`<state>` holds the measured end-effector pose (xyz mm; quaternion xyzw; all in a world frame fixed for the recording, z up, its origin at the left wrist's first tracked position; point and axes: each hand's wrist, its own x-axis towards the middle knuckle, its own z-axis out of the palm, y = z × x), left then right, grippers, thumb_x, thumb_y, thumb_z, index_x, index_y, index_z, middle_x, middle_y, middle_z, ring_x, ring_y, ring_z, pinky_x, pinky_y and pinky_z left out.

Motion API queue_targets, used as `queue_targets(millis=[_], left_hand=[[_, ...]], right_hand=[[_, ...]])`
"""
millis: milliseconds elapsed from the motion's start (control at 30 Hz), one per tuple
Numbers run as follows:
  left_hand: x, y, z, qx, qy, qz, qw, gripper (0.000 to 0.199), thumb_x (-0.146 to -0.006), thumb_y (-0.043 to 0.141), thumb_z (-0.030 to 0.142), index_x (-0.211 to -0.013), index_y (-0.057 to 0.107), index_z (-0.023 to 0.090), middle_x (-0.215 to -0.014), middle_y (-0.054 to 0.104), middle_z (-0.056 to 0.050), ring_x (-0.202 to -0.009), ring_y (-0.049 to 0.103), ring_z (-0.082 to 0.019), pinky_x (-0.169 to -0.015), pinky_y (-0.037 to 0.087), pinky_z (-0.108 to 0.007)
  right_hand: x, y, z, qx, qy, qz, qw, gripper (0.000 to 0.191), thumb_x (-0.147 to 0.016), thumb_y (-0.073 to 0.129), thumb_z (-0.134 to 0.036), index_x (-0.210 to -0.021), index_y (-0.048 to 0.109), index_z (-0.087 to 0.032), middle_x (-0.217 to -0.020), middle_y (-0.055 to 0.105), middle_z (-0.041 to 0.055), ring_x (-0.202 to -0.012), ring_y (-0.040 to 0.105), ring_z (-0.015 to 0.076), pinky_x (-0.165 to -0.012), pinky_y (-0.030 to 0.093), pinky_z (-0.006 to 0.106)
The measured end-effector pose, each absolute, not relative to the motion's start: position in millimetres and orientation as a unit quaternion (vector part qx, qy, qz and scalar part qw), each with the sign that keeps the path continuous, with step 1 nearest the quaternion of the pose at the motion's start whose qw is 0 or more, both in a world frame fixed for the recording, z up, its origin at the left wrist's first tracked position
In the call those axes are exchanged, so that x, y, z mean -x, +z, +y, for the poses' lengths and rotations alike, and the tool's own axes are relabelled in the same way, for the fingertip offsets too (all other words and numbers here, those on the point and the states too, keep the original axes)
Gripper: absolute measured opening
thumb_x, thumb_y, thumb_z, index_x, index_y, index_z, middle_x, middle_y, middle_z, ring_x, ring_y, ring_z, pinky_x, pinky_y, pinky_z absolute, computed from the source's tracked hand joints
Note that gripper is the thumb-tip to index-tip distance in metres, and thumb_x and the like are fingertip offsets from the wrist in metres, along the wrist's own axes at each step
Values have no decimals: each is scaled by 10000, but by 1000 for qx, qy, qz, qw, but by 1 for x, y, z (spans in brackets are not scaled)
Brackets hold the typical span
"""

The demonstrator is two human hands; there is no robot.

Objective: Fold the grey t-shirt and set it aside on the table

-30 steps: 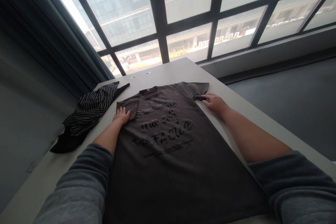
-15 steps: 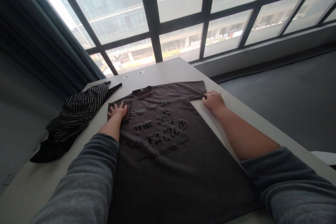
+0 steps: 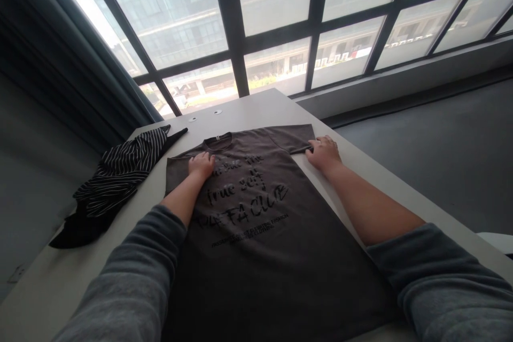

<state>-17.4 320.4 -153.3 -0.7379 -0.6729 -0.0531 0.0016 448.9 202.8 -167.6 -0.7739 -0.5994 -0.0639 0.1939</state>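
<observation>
A dark grey-brown T-shirt (image 3: 256,235) lies spread flat, front up, on the pale surface (image 3: 256,109), its collar towards the window end of that surface and its hem at the near edge. Black brush-style lettering runs across the chest, with a smaller printed line beneath. Both short sleeves lie opened out flat to the sides. The cloth looks mostly smooth.

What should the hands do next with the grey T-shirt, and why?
Probably the left hand should sweep flat down the chest of the dark grey printed T-shirt. The shirt lies face up on the white table, that palm already rests near the collar, and the right hand pins the sleeve edge, so the cloth looks ready for smoothing.
</observation>
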Motion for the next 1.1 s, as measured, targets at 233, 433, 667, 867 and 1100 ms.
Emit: queue_targets(millis=[233,433,667,867,1100], left_hand=[[-71,-170,338,743,-20,-668,-43,846,-1041,233,618,-1637,359,31,-1727,249,-243,-1602,246,-402,-1267,261,-561],[-105,-171,346,772,-26,-633,-48,796,-1048,179,588,-1685,285,122,-1779,121,-117,-1643,145,-293,-1315,186,-477],[-110,-164,350,763,-22,-644,-61,764,-1056,212,537,-1676,293,99,-1762,183,-156,-1638,165,-308,-1315,174,-512],[-99,-158,309,780,-17,-623,-58,757,-1077,215,508,-1644,327,19,-1742,194,-230,-1629,189,-339,-1305,206,-483],[-32,-164,176,859,10,-511,-36,707,-1083,319,545,-1683,314,170,-1760,204,-113,-1635,177,-307,-1313,197,-516]], right_hand=[[-455,-173,208,747,-53,-631,203,533,-939,510,-365,-1372,693,-113,-1473,564,216,-1439,400,389,-1223,298,558],[-458,-174,212,741,-39,-635,216,543,-934,521,-379,-1378,700,-121,-1488,560,217,-1462,390,391,-1245,296,522],[-452,-166,207,780,25,-611,136,616,-970,509,-465,-1510,602,-184,-1605,470,190,-1517,344,423,-1240,284,556],[-445,-154,200,796,47,-595,100,638,-1019,433,-487,-1575,514,-183,-1665,401,187,-1584,247,403,-1256,228,590],[-442,-150,198,800,47,-591,91,648,-1025,453,-466,-1576,507,-129,-1720,287,215,-1610,161,425,-1269,200,601]])
